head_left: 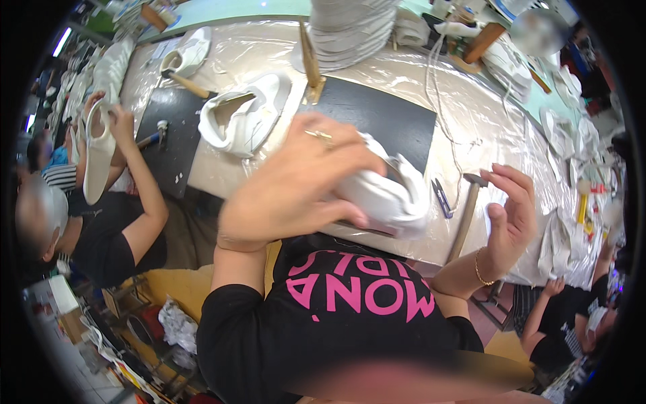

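My left hand (296,178), with a ring on one finger, grips a white shoe upper (393,202) between thumb and fingers. The shoe is tilted above the table's near edge and slightly blurred; part of it is hidden behind the hand. To its right, my right hand (513,215) is raised with curved fingers apart and nothing visible in it. Beside that hand a hammer (465,222) with a wooden handle lies on the table. Blue-handled thread snips (442,198) lie between the shoe and the hammer. Another white shoe upper (245,114) rests beyond my left hand.
A black board (383,111) lies on the plastic-covered table (262,44), with a wooden stick (309,60) upright beside it. A tall stack of white pieces (353,34) stands at the back. At left a co-worker (94,222) holds a shoe; a second hammer (188,84) lies nearby.
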A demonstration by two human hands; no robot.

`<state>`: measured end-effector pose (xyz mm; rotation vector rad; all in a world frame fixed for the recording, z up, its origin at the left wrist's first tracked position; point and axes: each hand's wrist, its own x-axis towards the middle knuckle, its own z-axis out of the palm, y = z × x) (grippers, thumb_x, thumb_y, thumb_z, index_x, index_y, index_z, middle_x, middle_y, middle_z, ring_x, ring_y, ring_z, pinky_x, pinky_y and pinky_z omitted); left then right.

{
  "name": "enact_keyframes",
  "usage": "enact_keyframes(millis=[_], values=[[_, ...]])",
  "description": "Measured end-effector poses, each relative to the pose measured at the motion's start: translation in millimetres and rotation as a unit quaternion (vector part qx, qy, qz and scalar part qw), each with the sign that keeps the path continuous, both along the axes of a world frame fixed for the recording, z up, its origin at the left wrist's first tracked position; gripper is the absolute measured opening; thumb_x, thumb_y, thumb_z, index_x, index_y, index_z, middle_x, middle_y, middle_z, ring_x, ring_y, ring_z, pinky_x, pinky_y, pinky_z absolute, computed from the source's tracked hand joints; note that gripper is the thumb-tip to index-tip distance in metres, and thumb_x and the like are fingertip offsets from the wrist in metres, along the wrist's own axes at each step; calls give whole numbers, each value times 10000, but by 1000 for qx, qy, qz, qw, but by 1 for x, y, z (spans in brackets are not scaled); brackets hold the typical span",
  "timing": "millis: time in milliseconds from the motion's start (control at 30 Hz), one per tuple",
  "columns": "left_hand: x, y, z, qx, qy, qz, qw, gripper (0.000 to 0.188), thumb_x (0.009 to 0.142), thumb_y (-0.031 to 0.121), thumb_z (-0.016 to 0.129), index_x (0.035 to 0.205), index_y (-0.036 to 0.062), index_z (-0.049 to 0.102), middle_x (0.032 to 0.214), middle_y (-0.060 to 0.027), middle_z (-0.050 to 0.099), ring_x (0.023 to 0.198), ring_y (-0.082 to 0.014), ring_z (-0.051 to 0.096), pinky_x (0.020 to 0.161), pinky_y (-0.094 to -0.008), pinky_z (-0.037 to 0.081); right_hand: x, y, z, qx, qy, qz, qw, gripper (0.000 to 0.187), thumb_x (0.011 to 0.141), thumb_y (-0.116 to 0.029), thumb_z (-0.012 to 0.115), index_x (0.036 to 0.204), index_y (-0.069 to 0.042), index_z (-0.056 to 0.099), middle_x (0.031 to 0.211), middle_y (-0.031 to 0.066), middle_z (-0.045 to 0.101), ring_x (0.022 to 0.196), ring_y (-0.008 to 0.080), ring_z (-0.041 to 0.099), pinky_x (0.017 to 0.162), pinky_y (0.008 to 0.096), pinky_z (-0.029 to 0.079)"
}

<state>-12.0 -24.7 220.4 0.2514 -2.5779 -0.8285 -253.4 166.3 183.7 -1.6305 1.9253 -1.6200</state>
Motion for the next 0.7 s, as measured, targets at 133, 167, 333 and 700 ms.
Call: enact_keyframes(millis=[133,167,333,700], values=[[75,-20,41,-115,-51,130,983,490,632,84,814,1083,35,629,1130,-111,596,1134,-289,532,1000,-391,384,-5,8,-9,5,-36,27,999,240,851,-121,684,1027,42,669,1077,177,643,959,251,638,858,332,489],[89,-24,44,-74,-32,156,984,497,637,29,795,1103,26,619,1155,-120,589,1160,-288,523,1019,-378,375,-6,9,-10,38,-24,19,999,230,845,-103,681,1026,39,670,1064,172,647,949,247,641,853,328,490],[116,-74,9,-99,50,392,913,400,733,7,723,1114,7,604,1164,-142,576,1125,-262,536,994,-350,384,-12,17,-17,106,6,-38,994,183,797,17,673,980,22,676,960,133,676,888,229,648,810,312,488],[93,-193,-158,-135,-162,277,937,565,820,-7,639,1362,29,480,1377,-237,479,1299,-385,435,1094,-433,319,-84,93,-63,225,171,-379,881,232,871,-201,701,1043,-46,690,983,93,678,879,246,654,799,320,505]])
